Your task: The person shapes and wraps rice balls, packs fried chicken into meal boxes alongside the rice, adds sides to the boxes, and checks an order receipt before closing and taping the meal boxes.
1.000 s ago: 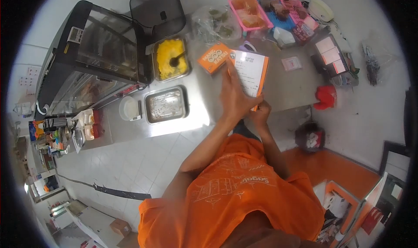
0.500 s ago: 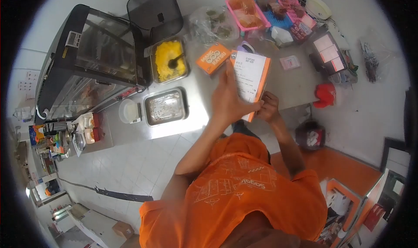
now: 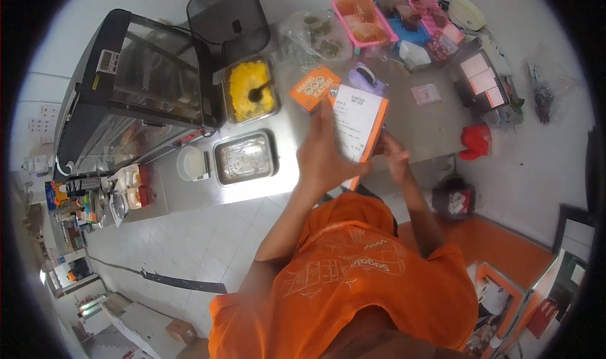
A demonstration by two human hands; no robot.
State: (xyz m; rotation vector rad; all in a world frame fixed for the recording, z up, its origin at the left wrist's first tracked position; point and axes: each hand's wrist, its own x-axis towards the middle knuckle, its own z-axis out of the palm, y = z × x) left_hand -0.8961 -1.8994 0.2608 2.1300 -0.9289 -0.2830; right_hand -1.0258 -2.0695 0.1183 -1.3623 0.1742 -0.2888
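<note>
My left hand [image 3: 323, 157] grips an orange and white carton [image 3: 381, 117] by its left side, with the thumb across its lower front. A printed white receipt [image 3: 355, 122] lies against the carton's face. Just right of the carton, my right hand [image 3: 396, 160] has its fingers partly spread and appears to hold nothing; some fingertips are hard to see behind the carton's edge. A second orange carton [image 3: 314, 88] with white lettering rests on the counter beyond my left fingers. Behind the receipt stands a purple tape dispenser [image 3: 366, 77].
On the steel counter [image 3: 287, 163] are a tray of yellow food [image 3: 248, 88] with a dark spoon, another metal tray [image 3: 245, 159] and a glass display case [image 3: 158, 75]. Pink baskets [image 3: 363, 21] stand at the back. A dark screen device [image 3: 480, 75] is at the right.
My right hand has come away from the carton's lower right edge and its fingers have opened. My left hand and the carton have shifted slightly left and down, showing more of the tape dispenser.
</note>
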